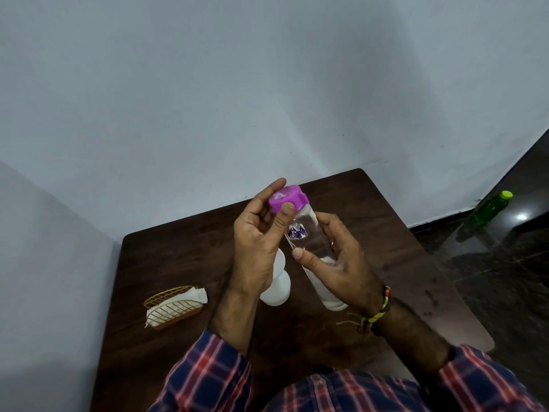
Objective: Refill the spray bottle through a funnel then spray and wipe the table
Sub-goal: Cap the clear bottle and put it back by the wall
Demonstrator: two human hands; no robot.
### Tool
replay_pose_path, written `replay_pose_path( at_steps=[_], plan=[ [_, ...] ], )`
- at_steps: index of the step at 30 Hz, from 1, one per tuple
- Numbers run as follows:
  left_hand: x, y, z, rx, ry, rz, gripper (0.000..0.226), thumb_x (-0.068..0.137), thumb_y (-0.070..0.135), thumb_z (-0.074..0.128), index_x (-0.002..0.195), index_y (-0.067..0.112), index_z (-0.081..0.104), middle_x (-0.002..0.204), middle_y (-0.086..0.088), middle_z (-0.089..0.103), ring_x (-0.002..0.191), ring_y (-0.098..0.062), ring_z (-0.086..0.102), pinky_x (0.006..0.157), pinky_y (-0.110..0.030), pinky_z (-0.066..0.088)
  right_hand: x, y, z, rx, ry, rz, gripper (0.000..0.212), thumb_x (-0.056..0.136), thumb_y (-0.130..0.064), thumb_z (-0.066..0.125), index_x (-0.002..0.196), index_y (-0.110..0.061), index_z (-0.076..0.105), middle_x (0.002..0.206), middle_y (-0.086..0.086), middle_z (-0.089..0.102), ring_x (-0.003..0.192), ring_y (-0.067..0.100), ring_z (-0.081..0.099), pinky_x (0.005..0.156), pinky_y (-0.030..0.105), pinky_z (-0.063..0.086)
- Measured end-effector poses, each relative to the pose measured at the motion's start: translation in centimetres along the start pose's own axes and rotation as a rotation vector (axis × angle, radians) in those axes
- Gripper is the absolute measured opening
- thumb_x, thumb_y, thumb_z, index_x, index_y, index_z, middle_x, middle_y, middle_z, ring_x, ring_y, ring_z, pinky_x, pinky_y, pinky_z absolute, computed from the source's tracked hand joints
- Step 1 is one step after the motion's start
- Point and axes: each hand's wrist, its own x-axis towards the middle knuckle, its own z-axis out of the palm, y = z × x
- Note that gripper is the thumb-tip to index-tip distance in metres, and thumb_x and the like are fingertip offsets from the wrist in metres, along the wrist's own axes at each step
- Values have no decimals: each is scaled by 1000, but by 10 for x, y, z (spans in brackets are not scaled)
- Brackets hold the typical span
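Note:
A clear water bottle (309, 233) with a purple label is held tilted above the dark wooden table (190, 251). My right hand (335, 263) grips its body, thumb across the front. My left hand (258, 239) pinches its pink cap (286, 197) between thumb and fingers. A white spray bottle (277, 288) stands on the table just behind my left wrist, its top hidden by that hand. No funnel is in view.
A gold wire holder with white tissues (175, 304) lies on the table's left side. A green bottle with a yellow-green cap (490, 209) stands on the dark floor at the right. Walls border the table at the back and left.

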Motion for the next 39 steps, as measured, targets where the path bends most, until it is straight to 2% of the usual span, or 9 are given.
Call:
replay_pose_path(
  at_steps=[4, 7, 12, 17, 22, 27, 32, 36, 39],
  plan=[
    [2, -2, -4, 3, -38, -27, 47, 86, 18, 63, 132, 12, 57, 121, -4, 69, 114, -19, 64, 95, -32, 54, 0, 1, 0, -22, 27, -26, 57, 81, -22, 78, 129, -9, 50, 114, -3, 67, 102, 14, 69, 84, 32, 59],
    [-2, 0, 3, 105, -5, 5, 49, 89, 22, 62, 135, 7, 55, 121, -1, 69, 115, -14, 64, 92, -25, 54, -4, 1, 6, -64, 121, -7, 59, 79, -28, 81, 128, -15, 51, 112, -3, 68, 98, 15, 70, 81, 33, 60],
    [-7, 0, 19, 448, 197, 91, 71, 74, 58, 74, 130, 16, 62, 118, 7, 68, 106, -6, 66, 87, -26, 57, -5, 0, 14, -226, 201, -5, 61, 79, -51, 71, 126, -20, 49, 109, -10, 67, 94, 9, 69, 75, 37, 60],
    [-2, -2, 19, 428, 264, 65, 50, 80, 27, 80, 125, 12, 66, 109, 8, 69, 97, 0, 69, 78, -18, 57, -7, 7, 14, -323, 170, -92, 67, 86, -55, 65, 132, -8, 50, 114, -2, 68, 97, 8, 68, 77, 34, 59],
    [-1, -4, 11, 344, 184, -22, 44, 81, 18, 79, 124, 13, 67, 115, -4, 71, 102, -16, 70, 82, -33, 60, -7, 16, 15, -309, 163, -72, 58, 83, -36, 75, 127, -8, 51, 109, -5, 67, 91, 8, 68, 74, 33, 59],
    [-4, 5, 10, 356, 162, 23, 42, 81, 19, 78, 121, 17, 67, 117, 0, 68, 105, -13, 68, 84, -29, 59, -5, 8, 18, -233, 129, -34, 62, 82, -40, 75, 129, -12, 47, 115, -8, 64, 101, 10, 68, 80, 35, 59],
    [-9, 20, 4, 324, 119, 99, 63, 81, 35, 71, 137, 12, 53, 113, -4, 66, 105, -11, 66, 83, -21, 56, -2, -3, 20, -296, 88, -20, 55, 82, -34, 73, 126, -14, 48, 108, -6, 65, 92, 14, 68, 75, 42, 57],
    [-15, 1, -38, 249, 376, 65, 52, 87, 36, 71, 132, 14, 56, 103, -2, 70, 101, -19, 69, 87, -44, 59, -2, -16, 17, -337, 121, -2, 55, 78, -34, 78, 120, -13, 50, 99, -6, 68, 85, 7, 68, 74, 36, 58],
    [-25, -27, -76, 410, 588, -43, 45, 86, 31, 74, 127, 18, 59, 107, -2, 69, 97, -11, 68, 86, -35, 59, 2, -30, 24, -361, 129, -1, 54, 77, -30, 82, 117, -12, 52, 95, -8, 68, 83, 3, 68, 73, 26, 58]
  ],
)
